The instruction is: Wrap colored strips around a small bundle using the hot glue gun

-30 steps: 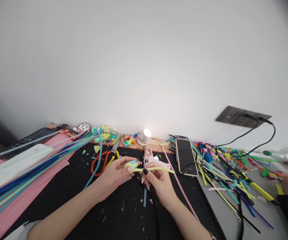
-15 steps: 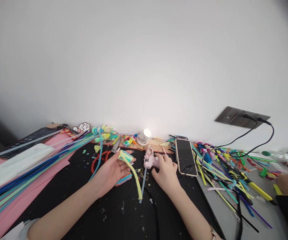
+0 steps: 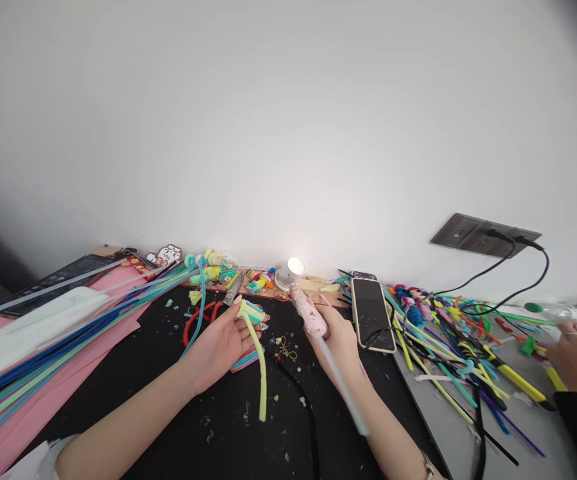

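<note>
On the left, my left hand (image 3: 221, 343) is palm up, with its fingers curled round a small bundle of blue, green and yellow pipe cleaners (image 3: 252, 312). One long yellow end of the bundle hangs down toward the black table mat. My right hand (image 3: 338, 340) grips a pale pink hot glue gun (image 3: 308, 315), its nozzle toward the wall. A long translucent glue stick (image 3: 341, 383) sticks out of its rear, over my right forearm. Beneath my left hand lie several cut pipe cleaner pieces (image 3: 246, 360), partly hidden.
Red-handled pliers (image 3: 188, 328) lie left of my left hand. A paper cup (image 3: 289, 272) stands by the wall, and a phone (image 3: 373, 313) lies to the right. Loose pipe cleaners (image 3: 448, 353) and yellow-black pliers (image 3: 518, 381) cover the grey table. Another person's hand (image 3: 575, 353) holds a bottle (image 3: 551, 311).
My right hand has lifted the glue gun from the mat and turned it, so its glue stick now slants down to the right. The other person's hand has moved to the bottle.
</note>
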A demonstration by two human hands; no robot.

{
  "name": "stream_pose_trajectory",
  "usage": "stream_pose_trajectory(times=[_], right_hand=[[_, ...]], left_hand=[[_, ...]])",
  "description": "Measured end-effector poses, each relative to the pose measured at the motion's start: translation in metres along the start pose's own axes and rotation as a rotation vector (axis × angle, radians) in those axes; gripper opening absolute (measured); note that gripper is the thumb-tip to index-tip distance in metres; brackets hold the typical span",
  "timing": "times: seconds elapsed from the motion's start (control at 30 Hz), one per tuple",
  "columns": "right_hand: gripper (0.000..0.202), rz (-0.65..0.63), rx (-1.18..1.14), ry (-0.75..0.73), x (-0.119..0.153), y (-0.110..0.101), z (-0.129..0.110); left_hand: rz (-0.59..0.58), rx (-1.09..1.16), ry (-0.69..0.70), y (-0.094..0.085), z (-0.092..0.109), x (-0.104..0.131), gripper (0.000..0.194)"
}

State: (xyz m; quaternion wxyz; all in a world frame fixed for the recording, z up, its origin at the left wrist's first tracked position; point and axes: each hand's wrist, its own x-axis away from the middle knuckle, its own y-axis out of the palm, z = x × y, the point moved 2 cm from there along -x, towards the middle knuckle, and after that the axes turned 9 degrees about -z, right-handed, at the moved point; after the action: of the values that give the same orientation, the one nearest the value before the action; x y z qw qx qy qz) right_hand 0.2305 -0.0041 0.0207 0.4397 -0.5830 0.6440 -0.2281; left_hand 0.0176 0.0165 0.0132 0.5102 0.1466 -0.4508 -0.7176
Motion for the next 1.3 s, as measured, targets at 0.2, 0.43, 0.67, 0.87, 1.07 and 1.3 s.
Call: stream_pose_trajectory(times=[0.2, 0.43, 0.67, 0.87, 1.07, 1.3], right_hand=[[0.006, -0.142, -0.347, -0.185, 0.005, 0.002, -0.013], [0.012, -0.165, -0.242, -0.18, 0.015, 0.007, -0.017], [0.011, -0.161, -0.196, -0.151, 0.018, 0.011, -0.014], [0.015, -0.143, -0.191, -0.159, 0.018, 0.012, -0.014], [0.019, -0.141, -0.191, -0.166, 0.016, 0.009, -0.016], [0.016, -0.139, -0.22, -0.125, 0.016, 0.008, -0.015]], left_hand=[[-0.038, -0.008, 0.006, -0.004, -0.003, -0.002, 0.024], [-0.164, -0.088, -0.016, -0.001, -0.006, 0.002, 0.02], [-0.212, -0.093, -0.01, -0.002, -0.007, 0.0, 0.017], [-0.209, -0.076, -0.033, -0.002, -0.008, 0.001, 0.02], [-0.209, -0.077, -0.026, -0.002, -0.008, 0.001, 0.019], [-0.163, -0.086, -0.031, -0.005, -0.009, 0.0, 0.013]])
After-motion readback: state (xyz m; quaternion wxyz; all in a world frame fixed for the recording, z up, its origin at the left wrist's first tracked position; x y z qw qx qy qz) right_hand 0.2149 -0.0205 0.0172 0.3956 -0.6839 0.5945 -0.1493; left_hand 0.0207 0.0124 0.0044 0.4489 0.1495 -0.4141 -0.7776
